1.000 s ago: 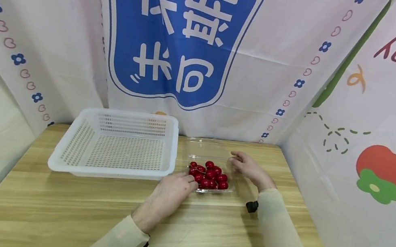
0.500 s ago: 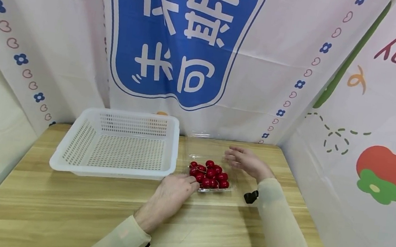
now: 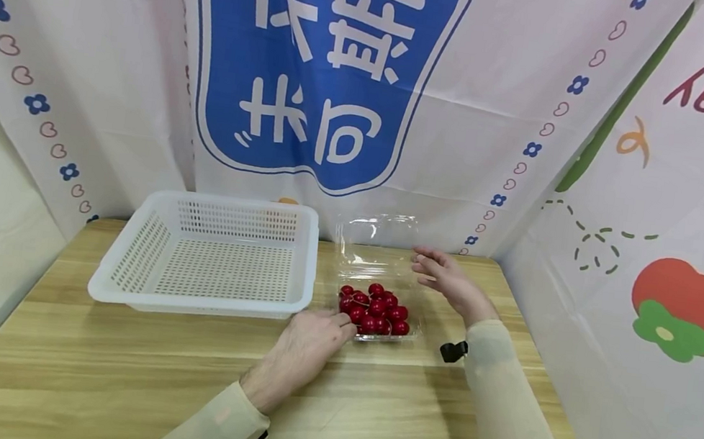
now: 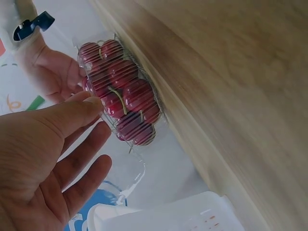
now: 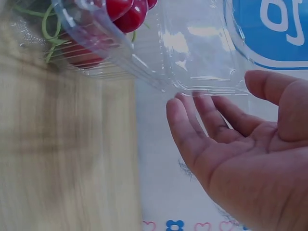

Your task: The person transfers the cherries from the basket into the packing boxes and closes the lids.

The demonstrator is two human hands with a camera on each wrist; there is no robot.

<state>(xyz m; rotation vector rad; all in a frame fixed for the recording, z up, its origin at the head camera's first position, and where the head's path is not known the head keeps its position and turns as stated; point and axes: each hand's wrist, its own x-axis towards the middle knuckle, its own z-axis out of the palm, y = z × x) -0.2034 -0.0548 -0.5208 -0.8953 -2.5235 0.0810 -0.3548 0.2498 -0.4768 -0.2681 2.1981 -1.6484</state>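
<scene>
A clear plastic clamshell box (image 3: pixel 387 338) filled with red cherries (image 3: pixel 376 309) stands on the table, its hinged clear lid (image 3: pixel 377 240) tilted up at the back. My left hand (image 3: pixel 312 342) pinches the box's near left edge between thumb and forefinger. In the left wrist view, the other fingers of that hand (image 4: pixel 53 154) are spread apart from the box. My right hand (image 3: pixel 452 282) is at the lid's right side with fingers extended. The right wrist view shows the fingertips (image 5: pixel 178 108) right at the lid's edge, and the cherries have green stems.
A white perforated plastic basket (image 3: pixel 307 272) stands left of the box on the wooden table (image 3: pixel 331 405). Printed cloth (image 3: pixel 464 152) hangs close behind the table and along both sides. A black strap piece (image 3: pixel 453 351) sits at my right wrist.
The lid has swung up from lying back toward the table to a more upright tilt. My right hand has risen and moved slightly back with it. The left hand has stayed at the box.
</scene>
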